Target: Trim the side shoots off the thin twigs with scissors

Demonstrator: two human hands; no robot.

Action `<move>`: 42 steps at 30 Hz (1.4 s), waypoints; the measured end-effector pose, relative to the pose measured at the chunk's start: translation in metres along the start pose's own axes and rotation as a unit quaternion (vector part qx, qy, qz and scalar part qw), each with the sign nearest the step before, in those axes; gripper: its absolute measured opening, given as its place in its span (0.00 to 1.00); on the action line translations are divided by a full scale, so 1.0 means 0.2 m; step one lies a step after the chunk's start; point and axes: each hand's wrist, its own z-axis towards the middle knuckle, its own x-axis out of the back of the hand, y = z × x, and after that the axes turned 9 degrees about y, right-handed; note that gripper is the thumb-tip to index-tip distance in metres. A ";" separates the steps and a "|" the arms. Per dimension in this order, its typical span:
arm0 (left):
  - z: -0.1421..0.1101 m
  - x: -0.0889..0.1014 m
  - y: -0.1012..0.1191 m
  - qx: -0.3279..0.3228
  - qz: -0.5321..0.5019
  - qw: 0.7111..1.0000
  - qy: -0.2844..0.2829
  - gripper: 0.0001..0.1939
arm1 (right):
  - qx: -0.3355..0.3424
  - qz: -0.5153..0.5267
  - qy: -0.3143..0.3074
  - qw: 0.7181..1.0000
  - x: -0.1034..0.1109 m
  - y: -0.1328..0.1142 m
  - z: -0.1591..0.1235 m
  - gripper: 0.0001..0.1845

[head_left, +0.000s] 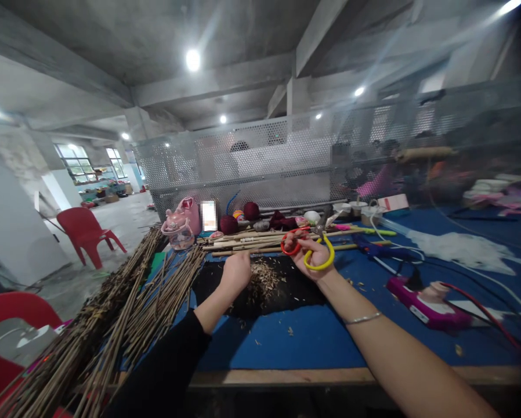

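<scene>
My right hand (313, 254) is closed around a pair of scissors, with fingers in the red and yellow handle loops (329, 259). The short dark blades (320, 227) point up and away from me. To its left, my left hand (238, 270) is curled shut with its back toward me, so whatever it may hold is hidden. Both hands hover over a black cloth (295, 290) on the blue table. A heap of small woody clippings (264, 280) lies on the cloth, between and below the hands. Long thin sticks (234, 244) run across just behind it.
Bundled dry stems (156, 307) fill the table's left side. Behind stand a pink jug (188, 216), a lit phone (209, 216) and dark red yarn balls (251, 210). At right are a purple power strip (430, 305), cables and a plastic bag (465, 249). A perforated metal panel (243, 162) closes the back.
</scene>
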 end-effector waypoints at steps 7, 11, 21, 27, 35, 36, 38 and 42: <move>0.16 0.05 -0.06 0.050 -0.046 0.996 0.060 0.20 | -0.110 -0.006 -0.126 0.986 -0.16 0.18 -0.14 0.12; 0.11 0.03 -0.07 0.044 -0.129 0.985 0.105 0.18 | -0.136 -0.029 -0.105 0.985 -0.14 0.22 -0.14 0.11; 0.03 0.05 -0.08 -0.033 -0.025 0.981 0.187 0.19 | -0.099 -0.122 0.011 0.987 -0.12 0.22 -0.11 0.15; -0.01 0.03 -0.09 -0.023 -0.083 0.979 0.187 0.18 | -0.060 -0.144 -0.012 0.988 -0.14 0.31 -0.16 0.15; -0.09 -0.04 -0.04 -0.126 -0.053 0.987 0.082 0.18 | -0.074 -0.091 0.011 0.993 -0.17 0.24 -0.15 0.16; -0.09 -0.03 -0.05 -0.123 -0.046 0.987 0.094 0.18 | -0.071 -0.090 0.018 0.993 -0.17 0.23 -0.13 0.16; -0.06 -0.01 -0.08 -0.095 -0.028 0.986 0.134 0.19 | -0.060 -0.088 0.040 0.993 -0.14 0.20 -0.11 0.17; 0.00 0.02 -0.21 -0.011 0.034 0.988 0.151 0.18 | -0.080 -0.086 0.068 0.991 -0.09 0.18 -0.07 0.17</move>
